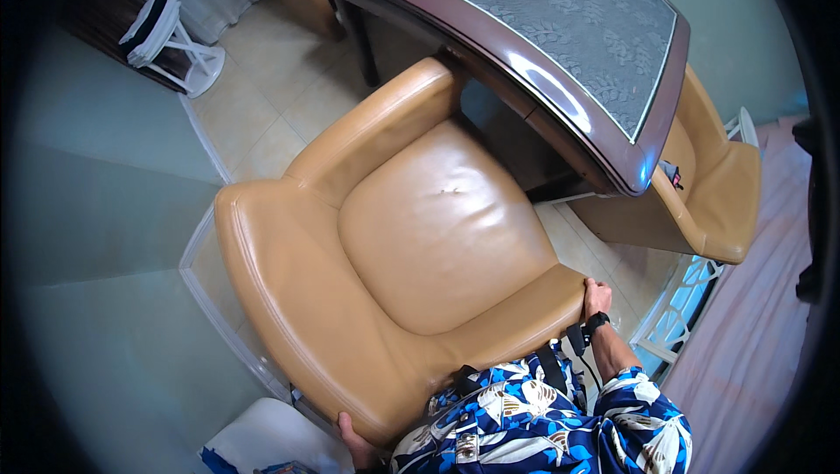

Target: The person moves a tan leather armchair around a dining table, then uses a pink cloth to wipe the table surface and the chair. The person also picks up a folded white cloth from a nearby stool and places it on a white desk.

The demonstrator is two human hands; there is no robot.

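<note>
A tan leather armchair (437, 229) fills the middle of the view, its seat turned toward a dark wooden table. My right hand (598, 297), with a black watch on its wrist, is closed on the front end of the nearer armrest. At the lower edge, my left hand (354, 441) grips the outer edge of the chair's backrest; its thumb shows, while most of its fingers are hidden. The near armrest lies close against my body. Small creases or marks show on the seat cushion.
The table (534, 15) has a grey patterned top and a glossy rim. Another tan armchair (722, 185) stands to its right, beside a pink-covered surface (744, 334). A white stool (188, 54) is at the far left. Something white (276, 435) sits near my left hand, by the wall.
</note>
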